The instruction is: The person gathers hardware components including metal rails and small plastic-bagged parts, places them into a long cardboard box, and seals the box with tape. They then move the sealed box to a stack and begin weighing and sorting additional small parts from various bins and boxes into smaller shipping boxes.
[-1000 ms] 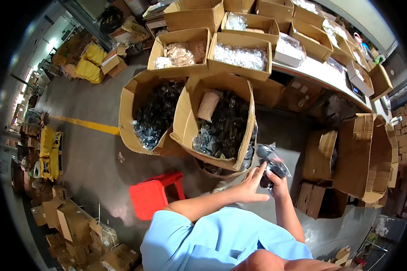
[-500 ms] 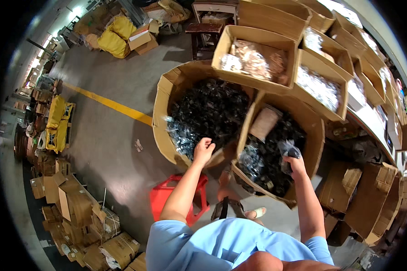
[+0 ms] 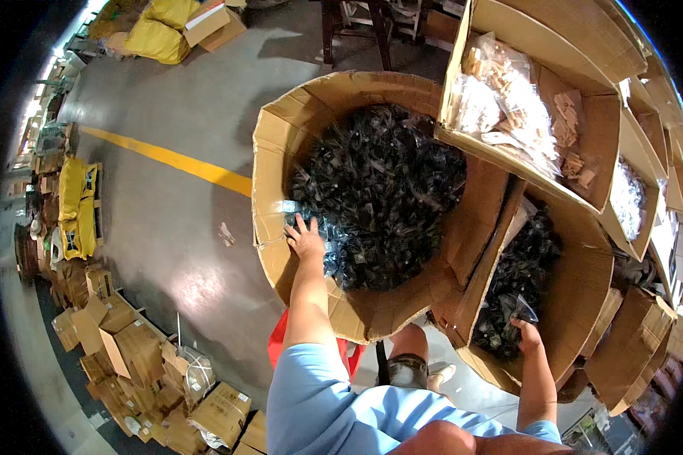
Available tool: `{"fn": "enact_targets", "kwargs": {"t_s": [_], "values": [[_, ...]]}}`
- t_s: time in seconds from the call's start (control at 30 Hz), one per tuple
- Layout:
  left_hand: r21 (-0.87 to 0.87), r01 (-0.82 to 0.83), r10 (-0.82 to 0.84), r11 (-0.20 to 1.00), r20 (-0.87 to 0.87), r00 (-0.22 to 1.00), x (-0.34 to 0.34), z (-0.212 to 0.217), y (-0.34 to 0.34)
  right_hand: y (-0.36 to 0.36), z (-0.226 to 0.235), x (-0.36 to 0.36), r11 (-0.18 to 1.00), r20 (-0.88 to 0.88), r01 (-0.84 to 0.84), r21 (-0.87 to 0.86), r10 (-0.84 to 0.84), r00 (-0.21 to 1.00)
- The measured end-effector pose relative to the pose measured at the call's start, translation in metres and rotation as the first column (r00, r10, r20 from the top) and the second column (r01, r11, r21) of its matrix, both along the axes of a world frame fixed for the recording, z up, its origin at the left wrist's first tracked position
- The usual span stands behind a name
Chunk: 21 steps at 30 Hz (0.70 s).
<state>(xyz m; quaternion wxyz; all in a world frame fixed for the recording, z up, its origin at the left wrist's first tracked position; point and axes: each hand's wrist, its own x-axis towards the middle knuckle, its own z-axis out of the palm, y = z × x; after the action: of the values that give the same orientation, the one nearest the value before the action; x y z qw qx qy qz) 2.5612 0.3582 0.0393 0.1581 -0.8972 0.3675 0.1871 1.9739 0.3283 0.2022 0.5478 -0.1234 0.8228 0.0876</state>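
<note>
- Two hands reach into separate cartons; near to far:
- right hand (image 3: 529, 334) closed on a small dark bag (image 3: 522, 309), low in the right carton (image 3: 584, 303).
- left hand (image 3: 306, 239) with fingers spread flat on clear bags of dark parts (image 3: 379, 205), at the left carton's (image 3: 269, 152) near rim; the pile lies ahead and rightward.
- Beyond, a box of pale packets (image 3: 508, 106).

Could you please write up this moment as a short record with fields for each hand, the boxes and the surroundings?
left hand: reaches into the large round cardboard box, on small clear bags of dark parts
right hand: in the second cardboard box, at a clear bag
behind: box of pale parts
floor: yellow line, red stool
</note>
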Motion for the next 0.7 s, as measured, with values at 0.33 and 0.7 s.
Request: {"fn": "enact_targets", "kwargs": {"t_s": [0.33,0.7], "values": [[-0.375,0.101,-0.136,0.921,-0.069,0.988,0.017,-0.032,0.038,0.0,-0.042,-0.014,0.994,-0.142,-0.029,-0.102,0.014,0.99],[-0.551,-0.624,0.096,0.553,-0.702,0.705,-0.015,-0.036,-0.026,0.015,-0.017,0.004,0.855,0.172,0.109,-0.507,-0.023,0.985]]}}
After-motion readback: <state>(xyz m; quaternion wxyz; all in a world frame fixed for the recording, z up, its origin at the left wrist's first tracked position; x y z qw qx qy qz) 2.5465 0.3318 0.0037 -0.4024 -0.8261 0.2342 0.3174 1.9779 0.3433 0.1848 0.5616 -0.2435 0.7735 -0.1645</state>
